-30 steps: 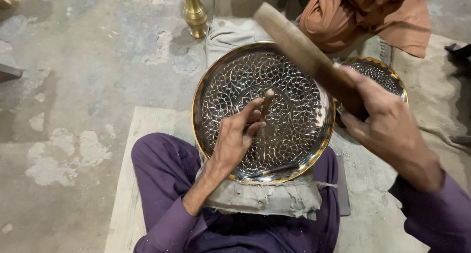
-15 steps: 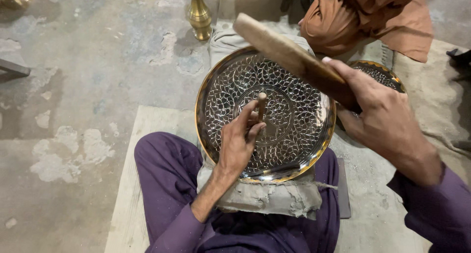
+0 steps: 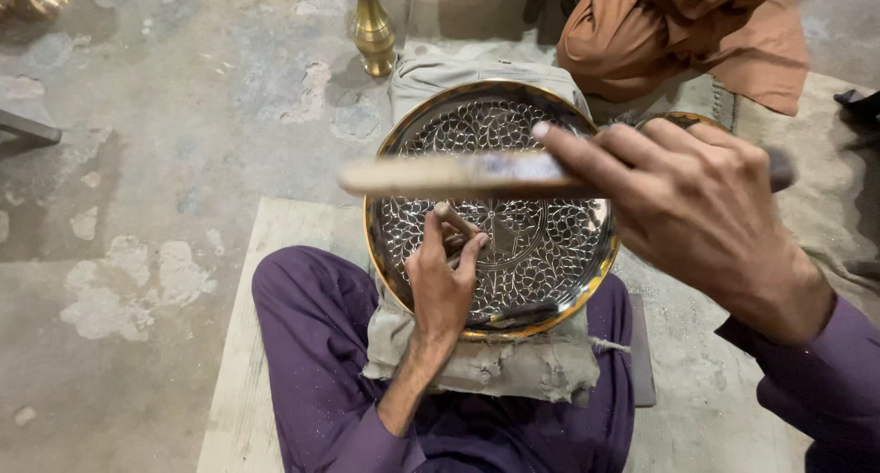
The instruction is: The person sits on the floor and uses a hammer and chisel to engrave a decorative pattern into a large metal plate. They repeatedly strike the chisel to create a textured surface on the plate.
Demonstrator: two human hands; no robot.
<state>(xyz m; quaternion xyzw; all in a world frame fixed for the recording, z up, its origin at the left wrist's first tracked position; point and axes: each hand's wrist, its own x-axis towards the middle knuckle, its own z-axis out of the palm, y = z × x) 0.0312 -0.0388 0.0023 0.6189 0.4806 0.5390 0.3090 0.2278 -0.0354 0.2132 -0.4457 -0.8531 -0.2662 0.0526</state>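
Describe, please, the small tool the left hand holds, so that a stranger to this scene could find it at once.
Start at the large round engraved metal tray resting on a grey padded cushion across the person's lap. Near the tray's centre, the left hand pinches a short punch, its tip on the pattern. Unlike the long wooden mallet above, it is thin and stubby.
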